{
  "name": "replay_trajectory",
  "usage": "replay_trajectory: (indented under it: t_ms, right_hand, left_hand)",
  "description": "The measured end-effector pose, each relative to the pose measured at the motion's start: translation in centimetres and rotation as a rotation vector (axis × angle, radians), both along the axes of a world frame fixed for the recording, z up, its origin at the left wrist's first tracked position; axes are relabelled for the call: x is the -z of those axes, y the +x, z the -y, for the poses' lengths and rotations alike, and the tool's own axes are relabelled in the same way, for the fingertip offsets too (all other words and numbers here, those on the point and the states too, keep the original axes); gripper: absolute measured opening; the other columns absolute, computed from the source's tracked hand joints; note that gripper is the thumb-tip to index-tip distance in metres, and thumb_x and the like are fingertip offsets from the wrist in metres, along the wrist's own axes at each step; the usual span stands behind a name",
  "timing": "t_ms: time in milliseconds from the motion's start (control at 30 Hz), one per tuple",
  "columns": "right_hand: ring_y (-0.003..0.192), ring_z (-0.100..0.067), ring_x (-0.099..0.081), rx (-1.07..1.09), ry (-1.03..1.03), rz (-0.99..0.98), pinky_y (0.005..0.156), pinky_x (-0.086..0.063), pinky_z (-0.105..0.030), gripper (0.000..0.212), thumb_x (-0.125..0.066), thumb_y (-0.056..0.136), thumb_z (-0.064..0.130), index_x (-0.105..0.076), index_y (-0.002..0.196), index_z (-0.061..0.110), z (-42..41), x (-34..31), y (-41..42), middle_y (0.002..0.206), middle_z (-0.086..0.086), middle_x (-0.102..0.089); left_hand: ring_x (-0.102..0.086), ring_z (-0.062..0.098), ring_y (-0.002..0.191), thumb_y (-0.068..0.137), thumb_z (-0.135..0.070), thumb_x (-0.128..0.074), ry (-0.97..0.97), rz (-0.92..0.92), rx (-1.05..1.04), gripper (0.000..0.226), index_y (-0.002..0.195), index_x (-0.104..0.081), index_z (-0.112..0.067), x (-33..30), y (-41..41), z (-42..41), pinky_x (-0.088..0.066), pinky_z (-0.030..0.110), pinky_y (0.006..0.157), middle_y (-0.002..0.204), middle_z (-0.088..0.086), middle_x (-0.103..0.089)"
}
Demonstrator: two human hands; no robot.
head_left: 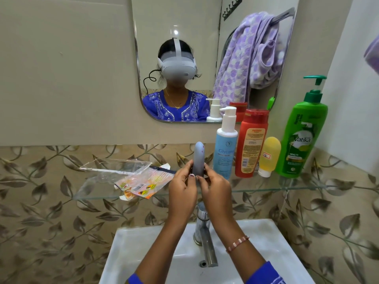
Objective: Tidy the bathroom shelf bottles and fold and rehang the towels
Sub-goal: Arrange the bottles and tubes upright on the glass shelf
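Both hands hold a grey tube upright over the front edge of the glass shelf (287, 188). The left hand (181, 190) curls its fingers round the lower part of the grey tube (198, 158) with the thumb pressed on its front; the right hand (216, 191) pinches the same end from the other side. The tube stands just left of the row of bottles, apart from the blue bottle (225, 144).

To do this step well, it would seem best to set the tube down on its flat end beside the blue bottle, close the gap, and let go only once it stands steady; a narrow base on smooth glass may tip easily. The wrappers (141, 182) on the left of the shelf probably want clearing too.

Materials and shapes: the tube is matt, rounded at the top and slim. The blue bottle has a white pump; the red bottle (251, 142) is flat-sided and glossy; the yellow tube (269, 154) is small, squat and cap-down; the green bottle (300, 136) is tall with a green pump. The wrappers are thin, crinkled clear film and printed card. The towel (246, 58), seen in the mirror (184, 17), is plush lilac with pale dots, bunched over a rail, not yet folded. Below lie a chrome tap (204, 232) and a white basin (276, 253).
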State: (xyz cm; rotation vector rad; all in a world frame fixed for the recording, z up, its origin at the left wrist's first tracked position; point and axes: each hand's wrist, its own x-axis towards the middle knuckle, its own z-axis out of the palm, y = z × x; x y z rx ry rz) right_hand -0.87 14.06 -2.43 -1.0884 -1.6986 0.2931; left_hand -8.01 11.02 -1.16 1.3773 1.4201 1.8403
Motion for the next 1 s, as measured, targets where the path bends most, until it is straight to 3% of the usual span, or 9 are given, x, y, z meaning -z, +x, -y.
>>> replay_trajectory:
  t_ms: [167,300,533,700,833,900,1000]
  right_hand:
    - [0.101,-0.021,-0.058,0.053,0.038,0.015,0.08,-0.038,-0.019,0.039,-0.057,0.087,0.014,-0.054,0.126,0.01,-0.7,0.2,-0.3,0.111,-0.01,-0.067]
    - [0.101,-0.021,-0.057,0.073,0.036,0.028,0.081,-0.037,-0.019,0.038,-0.057,0.088,0.014,-0.054,0.126,0.011,-0.9,0.4,-0.5,0.111,-0.01,-0.067]
    - [0.1,-0.026,-0.063,0.083,0.126,-0.034,0.083,-0.044,-0.023,0.035,-0.061,0.085,0.006,-0.058,0.119,0.0,0.2,1.2,0.1,0.108,-0.014,-0.069]
    - [0.088,-0.026,-0.068,0.079,0.256,0.005,0.08,-0.047,-0.022,0.029,-0.065,0.08,0.0,-0.063,0.108,-0.005,0.6,1.5,0.5,0.096,-0.017,-0.071]
    - [0.087,-0.025,-0.068,0.093,0.298,0.029,0.081,-0.046,-0.018,0.027,-0.063,0.08,0.002,-0.064,0.106,-0.005,0.8,1.7,0.5,0.095,-0.017,-0.071]
    - [0.086,-0.026,-0.068,0.109,0.305,0.031,0.081,-0.047,-0.02,0.028,-0.061,0.08,0.004,-0.064,0.106,-0.005,0.9,1.8,0.3,0.094,-0.017,-0.071]
    - [0.086,-0.027,-0.068,0.159,0.317,0.036,0.078,-0.051,-0.029,0.027,-0.062,0.08,0.002,-0.064,0.106,-0.005,1.0,2.0,-0.1,0.095,-0.017,-0.071]
  left_hand:
    - [-0.051,-0.005,0.102,0.089,0.001,-0.043,0.008,-0.091,-0.067,0.042,0.129,-0.05,-0.01,0.3,0.0,0.1,-0.036,-0.005,0.08,0.116,-0.009,-0.053]
    - [-0.047,-0.015,0.096,0.089,0.004,-0.042,0.006,-0.114,-0.066,0.041,0.128,-0.051,-0.006,0.3,-0.1,-0.2,-0.032,-0.009,0.076,0.115,-0.011,-0.051]
    - [-0.048,0.005,0.113,0.09,0.002,-0.041,-0.015,-0.105,-0.103,0.041,0.129,-0.05,-0.008,0.8,-0.1,-0.4,-0.033,-0.009,0.08,0.126,0.0,-0.056]
    - [-0.047,0.004,0.114,0.09,0.002,-0.041,-0.01,-0.11,-0.111,0.042,0.13,-0.049,-0.008,0.8,-0.1,-0.2,-0.033,0.004,0.09,0.131,0.005,-0.056]
    - [-0.045,0.002,0.113,0.091,0.001,-0.04,-0.025,-0.106,-0.097,0.042,0.131,-0.048,-0.009,0.9,-0.2,-0.3,-0.034,0.005,0.09,0.132,0.004,-0.055]
    - [-0.045,0.003,0.116,0.091,0.001,-0.04,-0.024,-0.108,-0.091,0.042,0.131,-0.047,-0.008,0.9,-0.2,-0.3,-0.033,0.003,0.09,0.133,0.005,-0.054]
    - [-0.045,0.012,0.126,0.09,0.001,-0.039,-0.029,-0.119,-0.067,0.045,0.134,-0.043,-0.006,0.9,-0.3,-0.2,-0.032,0.011,0.097,0.138,0.008,-0.05]
